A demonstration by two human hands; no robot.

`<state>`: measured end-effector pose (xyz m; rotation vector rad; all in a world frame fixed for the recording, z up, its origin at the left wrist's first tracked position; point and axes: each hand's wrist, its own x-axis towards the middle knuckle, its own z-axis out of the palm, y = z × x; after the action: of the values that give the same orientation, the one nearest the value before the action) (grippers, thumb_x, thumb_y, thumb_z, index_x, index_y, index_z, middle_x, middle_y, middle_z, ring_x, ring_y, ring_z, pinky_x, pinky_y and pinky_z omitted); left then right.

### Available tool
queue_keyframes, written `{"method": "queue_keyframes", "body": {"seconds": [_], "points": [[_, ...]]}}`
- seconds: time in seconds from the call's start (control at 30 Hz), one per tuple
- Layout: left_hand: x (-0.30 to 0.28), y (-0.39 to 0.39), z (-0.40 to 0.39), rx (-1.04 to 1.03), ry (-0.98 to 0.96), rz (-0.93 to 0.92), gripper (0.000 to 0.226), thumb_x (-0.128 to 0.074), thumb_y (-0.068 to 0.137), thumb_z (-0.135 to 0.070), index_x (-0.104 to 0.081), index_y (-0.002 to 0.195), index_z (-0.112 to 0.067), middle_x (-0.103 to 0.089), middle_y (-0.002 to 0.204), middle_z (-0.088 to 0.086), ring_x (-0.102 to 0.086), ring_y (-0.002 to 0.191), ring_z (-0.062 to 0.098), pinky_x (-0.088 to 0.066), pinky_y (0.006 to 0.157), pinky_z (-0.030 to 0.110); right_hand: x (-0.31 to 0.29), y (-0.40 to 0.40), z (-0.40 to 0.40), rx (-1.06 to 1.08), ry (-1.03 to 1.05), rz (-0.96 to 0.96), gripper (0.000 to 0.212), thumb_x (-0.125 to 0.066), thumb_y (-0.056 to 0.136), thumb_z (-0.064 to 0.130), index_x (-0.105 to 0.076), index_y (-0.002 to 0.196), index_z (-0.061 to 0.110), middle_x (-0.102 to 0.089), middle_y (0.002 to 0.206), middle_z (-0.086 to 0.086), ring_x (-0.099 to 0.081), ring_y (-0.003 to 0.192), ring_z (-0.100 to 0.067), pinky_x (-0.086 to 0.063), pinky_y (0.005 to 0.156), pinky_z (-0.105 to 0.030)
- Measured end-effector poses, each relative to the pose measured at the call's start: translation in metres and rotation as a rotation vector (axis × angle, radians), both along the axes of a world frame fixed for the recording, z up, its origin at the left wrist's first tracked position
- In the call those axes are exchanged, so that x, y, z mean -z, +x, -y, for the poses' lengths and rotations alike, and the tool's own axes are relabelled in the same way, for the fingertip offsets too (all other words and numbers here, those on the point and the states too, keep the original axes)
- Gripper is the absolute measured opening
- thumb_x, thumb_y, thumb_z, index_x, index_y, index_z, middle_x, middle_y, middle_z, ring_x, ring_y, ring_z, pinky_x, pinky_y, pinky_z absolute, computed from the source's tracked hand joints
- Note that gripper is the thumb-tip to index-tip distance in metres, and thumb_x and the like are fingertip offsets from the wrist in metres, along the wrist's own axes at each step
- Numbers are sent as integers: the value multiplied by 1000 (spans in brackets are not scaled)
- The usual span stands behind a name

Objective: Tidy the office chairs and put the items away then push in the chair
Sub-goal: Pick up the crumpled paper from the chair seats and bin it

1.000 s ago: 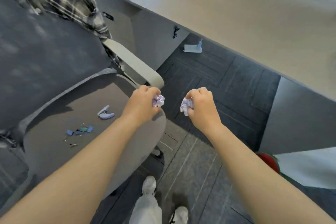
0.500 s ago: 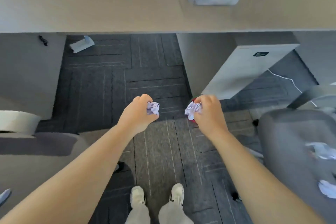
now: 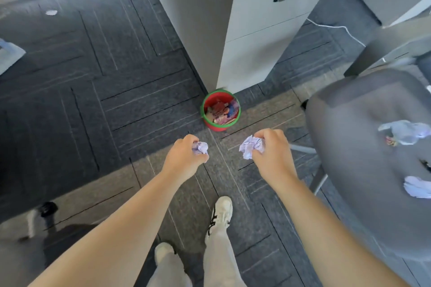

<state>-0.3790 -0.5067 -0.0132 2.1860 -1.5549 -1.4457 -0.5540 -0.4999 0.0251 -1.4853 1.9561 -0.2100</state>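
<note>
My left hand (image 3: 184,158) is shut on a crumpled paper ball (image 3: 201,147). A second crumpled paper ball (image 3: 250,145) sits in my right hand (image 3: 274,154). Both hands hover over the carpet just short of a small red bin with a green rim (image 3: 206,115), which holds colourful scraps. At the right stands a grey office chair (image 3: 354,147) with two more crumpled papers (image 3: 407,133) (image 3: 417,186) and a small coloured scrap (image 3: 390,141) on its seat.
A pale drawer cabinet (image 3: 263,37) stands right behind the bin under the desk. A white cable (image 3: 338,30) runs across the carpet to its right. Another chair's caster (image 3: 47,209) shows at lower left. A white scrap (image 3: 51,12) lies on the far carpet. My shoes (image 3: 222,211) stand below.
My view has swung right from the left chair. The red bin has come into sight in front of my hands, and the right chair is now closer. Both hands still hold their paper balls.
</note>
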Motion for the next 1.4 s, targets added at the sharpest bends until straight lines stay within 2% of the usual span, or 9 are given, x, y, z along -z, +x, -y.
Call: {"method": "queue_keyframes", "body": {"seconds": [0.17, 0.3, 0.43, 0.53, 0.6, 0.8, 1.03, 1.2, 1.4], "points": [[18, -44, 75, -171, -47, -27, 43, -55, 89, -22, -46, 129, -9, -55, 130, 14, -52, 107, 28, -41, 79, 34, 33, -29, 41, 2, 44, 30, 25, -56, 86, 5, -56, 111, 4, -49, 119, -13, -48, 111, -30, -42, 99, -40], [28, -57, 115, -203, -29, -71, 71, -47, 94, -31, -3, 149, -18, -21, 156, 11, -28, 140, 28, -33, 109, 40, 52, -42, 75, 2, 84, 53, 26, -54, 85, 3, -55, 111, 5, -49, 119, -14, -47, 111, -29, -41, 97, -38], [35, -49, 121, -249, 50, -2, 65, -47, 95, -24, -11, 149, -17, -21, 157, 8, -34, 138, 25, -42, 104, 38, 63, -40, 107, 13, 92, 77, 37, -53, 86, 3, -50, 122, 6, -45, 127, -15, -46, 115, -28, -38, 96, -33], [28, -41, 118, -228, 63, 53, 52, -45, 96, -22, -28, 144, -14, -33, 152, 7, -58, 105, 18, -49, 79, 35, 62, -34, 129, -29, 94, 170, 63, -54, 88, 4, -26, 144, 12, -33, 143, -14, -38, 130, -26, -34, 105, -31], [22, -39, 116, -187, 63, 97, 46, -44, 96, -23, -36, 140, -13, -39, 149, 6, -56, 112, 23, -48, 89, 38, 61, -30, 136, -95, 128, 176, 67, -52, 91, 7, -17, 147, 15, -28, 148, -11, -34, 134, -25, -33, 107, -33], [-3, -43, 113, -113, 39, 126, 36, -43, 96, -22, -48, 130, -10, -51, 137, 9, -58, 109, 35, -49, 86, 40, 53, -35, 122, -101, 150, 81, 35, -50, 92, 13, -49, 126, 10, -47, 132, -12, -53, 112, -28, -42, 93, -33], [-47, -86, 115, 117, -105, 93, 33, -45, 95, -19, -52, 125, -8, -56, 131, 10, -52, 118, 25, -43, 95, 34, 4, -77, 87, 75, 136, 31, 32, -47, 93, 15, -52, 124, 10, -50, 132, -9, -52, 115, -26, -43, 94, -37], [-82, -140, 103, 393, -163, 32, 35, -50, 92, -20, -53, 126, -10, -57, 131, 8, -58, 109, 22, -45, 90, 33, -41, -126, 36, 312, 114, -25, 33, -47, 92, 17, -53, 123, 12, -53, 129, -11, -55, 112, -31, -46, 85, -37], [-113, -211, 69, 762, -235, 37, 34, -50, 92, -21, -53, 124, -9, -54, 132, 11, -53, 118, 28, -44, 98, 38, -79, -183, -47, 561, 121, -94, 35, -46, 91, 13, -51, 126, 10, -49, 134, -10, -52, 116, -30, -48, 95, -43]]}}
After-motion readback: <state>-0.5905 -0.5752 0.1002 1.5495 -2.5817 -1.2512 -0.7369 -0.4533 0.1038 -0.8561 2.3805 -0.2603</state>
